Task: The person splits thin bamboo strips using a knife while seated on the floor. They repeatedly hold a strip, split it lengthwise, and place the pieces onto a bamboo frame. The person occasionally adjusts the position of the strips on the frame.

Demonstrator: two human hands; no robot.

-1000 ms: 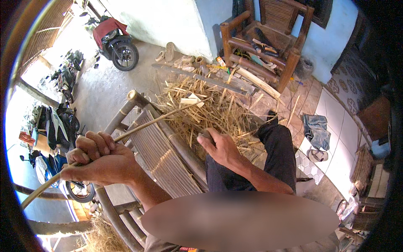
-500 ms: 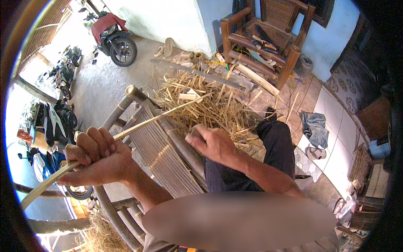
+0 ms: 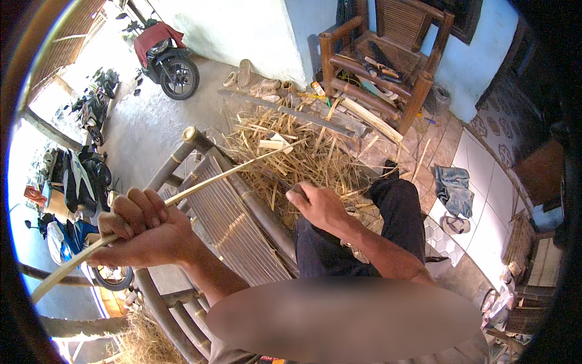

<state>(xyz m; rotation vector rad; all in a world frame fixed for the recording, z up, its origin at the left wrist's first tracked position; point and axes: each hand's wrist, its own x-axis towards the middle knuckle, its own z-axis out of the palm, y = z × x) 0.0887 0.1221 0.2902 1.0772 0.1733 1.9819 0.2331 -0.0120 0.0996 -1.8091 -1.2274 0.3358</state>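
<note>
My left hand [image 3: 145, 229] is wrapped round a long pale bamboo strip [image 3: 227, 173]. One end of the strip runs out past the hand at the lower left; its thin tip reaches over a heap of shavings [image 3: 330, 161]. My right hand [image 3: 321, 208] is closed, just above my right knee. From it a narrow dark blade, seemingly a knife [image 3: 280, 180], points up and left, below the strip and apart from it. Its handle is mostly hidden by the fingers.
Beside my legs stands a bamboo bench [image 3: 233, 227] with a slatted top. Beyond the shavings are a bamboo chair [image 3: 367, 100] holding tools, a long flat bar [image 3: 291, 112] and several shoes [image 3: 267, 88]. Motorbikes [image 3: 176, 73] stand at the left. Blue-grey cloth [image 3: 453, 189] lies on the right.
My right hand has moved right and slightly down, away from the strip, and the dark blade now shows more plainly. The left hand and strip have hardly shifted.
</note>
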